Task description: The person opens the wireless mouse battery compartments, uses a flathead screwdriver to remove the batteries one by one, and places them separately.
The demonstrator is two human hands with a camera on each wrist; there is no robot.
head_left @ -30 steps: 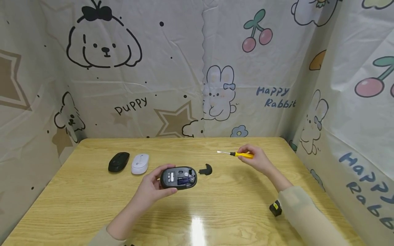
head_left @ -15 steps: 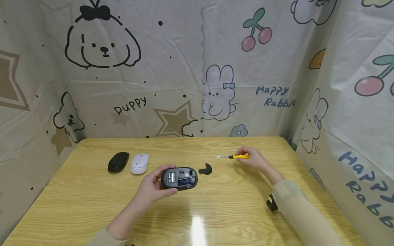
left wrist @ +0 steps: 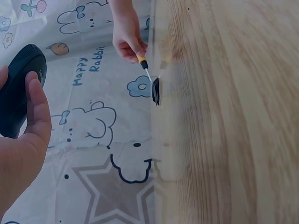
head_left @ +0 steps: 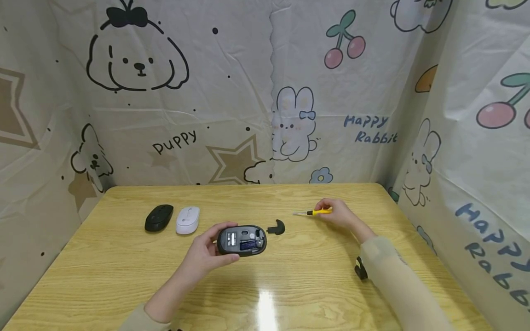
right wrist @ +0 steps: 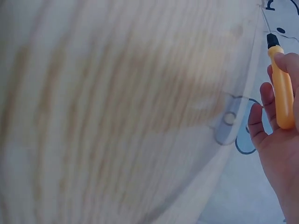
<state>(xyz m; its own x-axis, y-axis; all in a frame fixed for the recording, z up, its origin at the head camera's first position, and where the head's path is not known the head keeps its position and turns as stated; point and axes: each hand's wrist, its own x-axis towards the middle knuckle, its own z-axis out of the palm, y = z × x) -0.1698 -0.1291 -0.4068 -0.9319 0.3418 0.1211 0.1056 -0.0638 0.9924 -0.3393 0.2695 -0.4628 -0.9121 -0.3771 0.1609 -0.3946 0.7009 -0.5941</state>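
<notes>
- Gripping opened computer mouse (head_left: 230, 240) in left hand (head_left: 205, 248), by opposite edges, underside toward head camera, compartment (head_left: 253, 242) uncovered with dark blue insert inside.
- Pinching yellow-handled screwdriver (head_left: 318, 212) in right hand (head_left: 337, 215), to right of and beyond opened computer mouse; blade pointing left.
- Both hands well apart; contact between screwdriver and table, cannot tell.
- Just right of opened computer mouse, on wooden table (head_left: 314, 276): black hook-shaped piece (head_left: 277, 227).
- Left of and beyond opened computer mouse: white mouse (head_left: 188, 220), then black mouse (head_left: 159, 218).
- Far behind opened computer mouse: cartoon-printed cloth (head_left: 236, 101).
</notes>
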